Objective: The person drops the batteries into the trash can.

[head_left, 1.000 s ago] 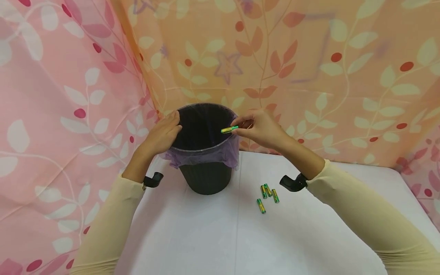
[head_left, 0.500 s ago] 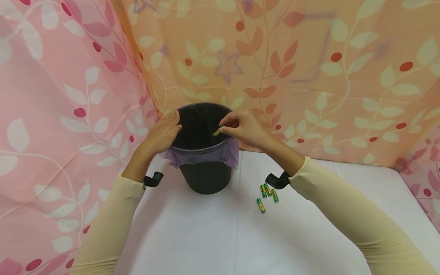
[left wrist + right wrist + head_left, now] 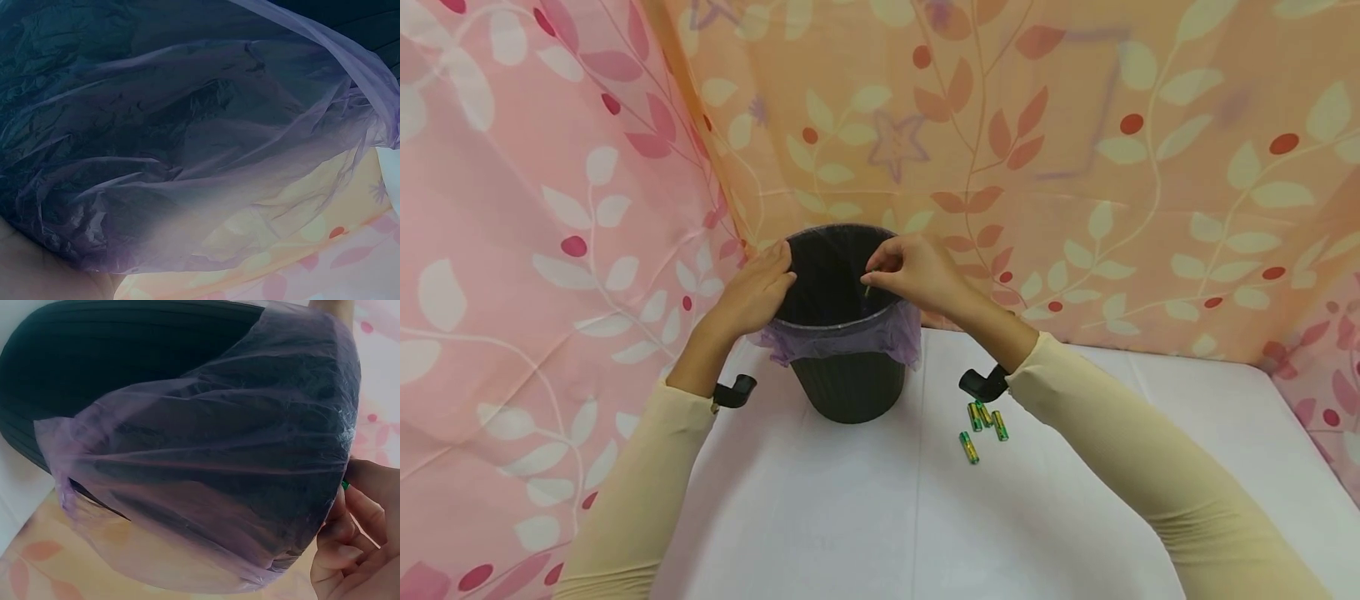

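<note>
A dark bin [image 3: 850, 387] stands on the white table, its rim wrapped in a thin purple bag [image 3: 850, 340]. My left hand [image 3: 756, 292] grips the bin's left rim, fingers over the edge. Over the right part of the bin's mouth, my right hand [image 3: 917, 271] pinches a battery [image 3: 867, 291], mostly hidden by the fingers. In the right wrist view a sliver of the green battery [image 3: 345, 485] shows between the fingers of the right hand [image 3: 359, 531]. The left wrist view shows the purple bag [image 3: 206, 137] and part of the left hand [image 3: 44, 269].
Several green and yellow batteries [image 3: 976, 417] lie on the white table [image 3: 820, 517] right of the bin, below the right forearm. A pink patterned cloth [image 3: 572, 275] hangs at the left and an orange patterned one [image 3: 1037, 167] behind the bin.
My right hand has moved left from the bin's right edge to over its mouth, and the battery now points downward, less visible. The left hand has stayed on the rim.
</note>
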The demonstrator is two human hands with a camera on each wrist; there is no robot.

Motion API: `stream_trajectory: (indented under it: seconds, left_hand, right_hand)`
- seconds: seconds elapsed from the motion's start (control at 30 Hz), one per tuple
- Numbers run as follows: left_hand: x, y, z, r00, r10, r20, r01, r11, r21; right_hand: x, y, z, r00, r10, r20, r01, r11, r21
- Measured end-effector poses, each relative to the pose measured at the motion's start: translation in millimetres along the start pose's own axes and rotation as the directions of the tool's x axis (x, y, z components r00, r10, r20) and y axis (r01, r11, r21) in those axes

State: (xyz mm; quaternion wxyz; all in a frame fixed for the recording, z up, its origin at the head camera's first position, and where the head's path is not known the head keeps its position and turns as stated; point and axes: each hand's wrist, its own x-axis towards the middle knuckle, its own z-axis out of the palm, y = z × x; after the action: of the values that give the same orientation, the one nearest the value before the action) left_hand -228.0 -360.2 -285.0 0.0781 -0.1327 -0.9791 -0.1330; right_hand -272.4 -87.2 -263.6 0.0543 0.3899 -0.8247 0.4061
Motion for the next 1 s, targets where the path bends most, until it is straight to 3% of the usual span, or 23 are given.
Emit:
stream_trajectory:
  seconds: [0.2,0.4,0.67,1.0]
  left_hand:
    - [0.5,1.8,-1.1,1.0,0.012,0.001,-0.012,1.0,0.013]
    - [1.0,2.5,-2.2,1.0,0.022,0.001,-0.022,1.0,0.014]
    - [-0.3,-2.0,-2.4,1.0,0.009,-0.009,-0.009,1.0,-0.028]
    - [-1.7,-6.0,-1.8,1.0,0.021,-0.022,-0.021,1.0,-0.005]
  right_hand:
    - [6.2,-1.1,-0.4,1.0,-0.011,-0.001,0.011,0.992,-0.13]
    - [8.5,-4.4,-1.3,0.998,0.059,-0.013,-0.06,0.996,-0.063]
    - [5.9,-6.6,-2.8,0.999,-0.032,-0.005,0.031,0.999,-0.032]
    - [-9.7,-5.8,-8.4,1.0,-0.026,-0.005,0.026,0.999,0.033]
